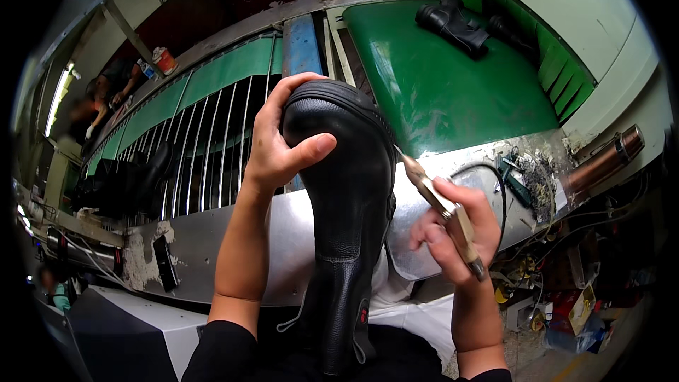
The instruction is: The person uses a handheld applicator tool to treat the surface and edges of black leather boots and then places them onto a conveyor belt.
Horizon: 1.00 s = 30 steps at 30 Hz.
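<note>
A black leather boot [339, 163] stands in front of me, toe up and shaft down against my lap. My left hand [286, 138] is closed around its toe, thumb across the leather upper and fingers behind toward the sole. In my right hand [463, 230] is a tan, pen-like tool [442, 205] with a thin pointed tip. The tip is at the seam between the boot's upper and sole, on the right side; whether it touches cannot be made out. A pull loop hangs from the boot's shaft.
Another black boot [453, 28] lies on the green conveyor belt [417, 92]. Dark boots [120, 184] rest by the metal rack at left. Pliers [513, 180], a black cord [488, 166] and scraps lie on the metal ledge. A person [113, 88] works at far left.
</note>
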Each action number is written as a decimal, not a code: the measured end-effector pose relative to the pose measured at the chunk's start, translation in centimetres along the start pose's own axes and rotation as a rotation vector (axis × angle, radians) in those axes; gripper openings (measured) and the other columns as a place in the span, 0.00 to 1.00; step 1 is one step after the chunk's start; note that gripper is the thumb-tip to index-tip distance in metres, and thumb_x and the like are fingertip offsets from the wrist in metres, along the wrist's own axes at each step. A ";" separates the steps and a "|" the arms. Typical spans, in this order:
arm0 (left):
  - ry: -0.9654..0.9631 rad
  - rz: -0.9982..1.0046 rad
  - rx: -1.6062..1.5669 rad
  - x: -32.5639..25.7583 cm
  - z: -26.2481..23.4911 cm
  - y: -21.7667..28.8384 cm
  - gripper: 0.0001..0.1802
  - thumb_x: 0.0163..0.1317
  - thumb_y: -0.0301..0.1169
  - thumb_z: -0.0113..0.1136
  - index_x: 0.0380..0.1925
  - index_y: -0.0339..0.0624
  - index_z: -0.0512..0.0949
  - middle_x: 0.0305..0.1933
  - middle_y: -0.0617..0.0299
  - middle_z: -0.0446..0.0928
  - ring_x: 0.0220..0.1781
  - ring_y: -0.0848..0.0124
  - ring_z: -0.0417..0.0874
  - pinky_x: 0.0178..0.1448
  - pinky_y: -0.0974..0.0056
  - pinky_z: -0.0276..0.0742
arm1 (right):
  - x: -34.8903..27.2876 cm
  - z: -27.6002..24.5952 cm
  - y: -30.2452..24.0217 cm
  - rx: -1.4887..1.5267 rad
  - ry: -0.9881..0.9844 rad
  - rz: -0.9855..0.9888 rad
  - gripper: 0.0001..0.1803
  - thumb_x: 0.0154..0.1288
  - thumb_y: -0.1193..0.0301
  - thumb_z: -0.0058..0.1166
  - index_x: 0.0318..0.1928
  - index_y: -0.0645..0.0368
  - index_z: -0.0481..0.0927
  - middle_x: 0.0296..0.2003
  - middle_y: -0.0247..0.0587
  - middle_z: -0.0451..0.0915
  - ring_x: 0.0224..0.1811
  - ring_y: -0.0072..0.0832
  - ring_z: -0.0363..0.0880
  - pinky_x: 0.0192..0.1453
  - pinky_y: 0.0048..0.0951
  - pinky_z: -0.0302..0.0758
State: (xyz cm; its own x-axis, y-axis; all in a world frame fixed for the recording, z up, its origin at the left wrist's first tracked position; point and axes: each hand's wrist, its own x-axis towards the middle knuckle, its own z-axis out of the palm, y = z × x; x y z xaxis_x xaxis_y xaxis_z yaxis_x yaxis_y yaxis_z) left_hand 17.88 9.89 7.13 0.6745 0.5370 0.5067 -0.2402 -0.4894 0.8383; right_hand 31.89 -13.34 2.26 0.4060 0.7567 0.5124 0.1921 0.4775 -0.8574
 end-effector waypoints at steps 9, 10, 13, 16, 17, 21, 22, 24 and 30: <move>0.017 -0.067 -0.130 2.4 -0.7 -2.7 0.45 0.47 0.51 0.75 0.59 0.32 0.70 0.50 0.55 0.79 0.51 0.69 0.81 0.60 0.65 0.75 | 3.9 2.6 4.8 0.103 0.127 0.029 0.24 0.61 0.80 0.56 0.59 0.67 0.72 0.20 0.27 0.74 0.21 0.12 0.69 0.27 0.17 0.65; 0.022 -0.084 -0.145 2.3 -0.9 -3.2 0.46 0.47 0.51 0.75 0.59 0.32 0.70 0.50 0.55 0.79 0.51 0.69 0.81 0.60 0.65 0.75 | 3.3 2.8 5.4 0.131 0.146 0.048 0.23 0.61 0.80 0.56 0.59 0.67 0.72 0.19 0.27 0.74 0.21 0.12 0.69 0.27 0.17 0.66; 0.043 -0.112 -0.180 2.4 -1.4 -4.3 0.46 0.47 0.51 0.75 0.59 0.31 0.70 0.50 0.55 0.79 0.50 0.68 0.82 0.59 0.65 0.76 | 1.4 3.1 6.9 0.191 0.187 0.082 0.23 0.62 0.80 0.57 0.59 0.69 0.73 0.20 0.28 0.76 0.21 0.13 0.71 0.28 0.17 0.67; 0.046 -0.124 -0.195 2.6 -1.5 -4.8 0.46 0.47 0.52 0.74 0.60 0.31 0.70 0.49 0.54 0.79 0.49 0.69 0.82 0.58 0.64 0.78 | -1.1 3.2 8.5 0.181 0.207 0.151 0.23 0.62 0.79 0.58 0.58 0.69 0.73 0.20 0.29 0.76 0.22 0.13 0.72 0.28 0.17 0.68; 0.052 -0.126 -0.195 2.7 -1.7 -4.9 0.47 0.47 0.53 0.73 0.60 0.31 0.70 0.49 0.54 0.79 0.49 0.69 0.83 0.58 0.64 0.78 | -1.7 3.4 8.5 0.178 0.223 0.170 0.23 0.62 0.79 0.58 0.58 0.68 0.74 0.21 0.29 0.77 0.22 0.13 0.72 0.29 0.17 0.68; 0.058 -0.127 -0.174 2.9 -1.6 -5.9 0.48 0.48 0.55 0.71 0.60 0.28 0.70 0.49 0.52 0.79 0.49 0.67 0.83 0.56 0.63 0.80 | -3.7 3.4 9.3 0.165 0.141 0.123 0.22 0.66 0.79 0.52 0.60 0.68 0.68 0.26 0.39 0.73 0.20 0.21 0.71 0.25 0.23 0.70; 0.049 -0.122 -0.175 3.0 -1.8 -5.9 0.48 0.49 0.55 0.70 0.60 0.28 0.69 0.49 0.52 0.80 0.49 0.67 0.83 0.56 0.63 0.80 | -4.0 3.5 9.5 0.135 0.127 0.110 0.22 0.66 0.79 0.52 0.60 0.68 0.69 0.27 0.40 0.73 0.20 0.21 0.71 0.25 0.23 0.71; 0.053 -0.136 -0.186 3.0 -2.1 -6.1 0.47 0.49 0.55 0.70 0.60 0.27 0.69 0.49 0.51 0.80 0.48 0.67 0.83 0.56 0.63 0.80 | -4.5 3.5 9.8 0.076 0.100 0.086 0.22 0.65 0.80 0.52 0.59 0.68 0.69 0.28 0.41 0.74 0.20 0.20 0.72 0.24 0.23 0.71; 0.017 -0.165 -0.220 2.7 -3.5 -7.6 0.43 0.57 0.54 0.63 0.60 0.28 0.69 0.51 0.46 0.79 0.50 0.61 0.84 0.56 0.58 0.82 | -5.7 4.2 9.4 0.108 0.134 0.164 0.21 0.63 0.79 0.54 0.57 0.67 0.72 0.25 0.35 0.76 0.21 0.17 0.73 0.25 0.21 0.70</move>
State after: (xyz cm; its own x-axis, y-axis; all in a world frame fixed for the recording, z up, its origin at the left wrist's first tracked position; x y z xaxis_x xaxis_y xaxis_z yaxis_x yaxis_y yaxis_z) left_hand 19.03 17.47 2.83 0.7055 0.6095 0.3617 -0.2757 -0.2342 0.9323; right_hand 27.63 -11.30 -8.57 0.5405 0.7653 0.3495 0.0200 0.4036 -0.9147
